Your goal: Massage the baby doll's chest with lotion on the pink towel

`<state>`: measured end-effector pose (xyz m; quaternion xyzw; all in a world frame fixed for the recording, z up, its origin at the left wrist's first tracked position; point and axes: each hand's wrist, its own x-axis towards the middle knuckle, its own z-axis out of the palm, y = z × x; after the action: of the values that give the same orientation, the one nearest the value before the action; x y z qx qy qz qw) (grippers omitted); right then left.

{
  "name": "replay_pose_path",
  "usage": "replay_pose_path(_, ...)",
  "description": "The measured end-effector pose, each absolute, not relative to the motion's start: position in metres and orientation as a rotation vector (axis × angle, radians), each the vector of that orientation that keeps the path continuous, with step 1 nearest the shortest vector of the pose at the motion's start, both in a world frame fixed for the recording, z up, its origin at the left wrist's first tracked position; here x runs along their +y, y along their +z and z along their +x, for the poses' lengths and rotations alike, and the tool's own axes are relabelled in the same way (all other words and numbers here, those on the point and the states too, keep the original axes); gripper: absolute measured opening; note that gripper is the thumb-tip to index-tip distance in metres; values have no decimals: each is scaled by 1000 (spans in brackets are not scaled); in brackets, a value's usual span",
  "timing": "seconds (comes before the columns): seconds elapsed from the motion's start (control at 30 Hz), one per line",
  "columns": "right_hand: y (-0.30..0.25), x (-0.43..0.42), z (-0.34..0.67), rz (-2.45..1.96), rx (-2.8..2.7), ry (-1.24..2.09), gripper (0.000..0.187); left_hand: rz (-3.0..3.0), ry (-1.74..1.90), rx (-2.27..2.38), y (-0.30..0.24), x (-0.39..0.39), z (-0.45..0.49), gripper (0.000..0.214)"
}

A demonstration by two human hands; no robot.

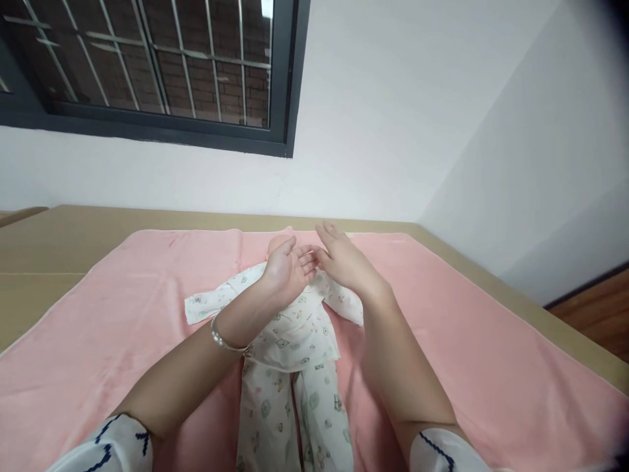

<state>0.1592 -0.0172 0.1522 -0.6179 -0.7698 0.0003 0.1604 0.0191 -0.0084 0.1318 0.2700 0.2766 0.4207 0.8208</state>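
A small white long-sleeved top (295,334) with a light print is spread out, its sleeves reaching to both sides. Below it, matching printed trousers (265,406) stretch toward me. My left hand (287,269) hovers over the top's neck area, palm turned upward and fingers extended, holding nothing. Close beside it, my right hand (341,259) is open too, back of the hand facing up, its fingers near the left fingertips. A rounded pink shape (279,244) shows just behind my left hand; most of it is hidden, so I cannot tell what it is.
A pink blanket (147,295) lies beneath the clothes on a tan surface (73,239). Behind rises a white wall (363,118) with a dark-framed barred window (282,98) at upper left. Brown wood (599,311) shows at the right edge.
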Motion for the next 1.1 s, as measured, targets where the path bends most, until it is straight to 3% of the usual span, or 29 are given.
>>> replay_pose_path(0.17, 139, -63, 88, -1222, -2299, 117, 68, 527, 950, 432, 155, -35, -25, 65)
replay_pose_path(0.33, 127, -80, 64, -980, -2332, 101, 81, 529, 1085, 416, 162, -43, -39, 65)
replay_pose_path(0.63, 149, -54, 116, -1390, -2039, 152, 65, 533, 858, 354, 140, -36, -12, 66)
replay_pose_path(0.9, 148, -10, 184, -1861, -1880, -92, 51, 457, 802, 465, 123, -32, -2, 70)
replay_pose_path(1.1, 135, 9, 198, -2102, -2117, -257, 42, 435, 803, 455, 113, -25, 12, 73)
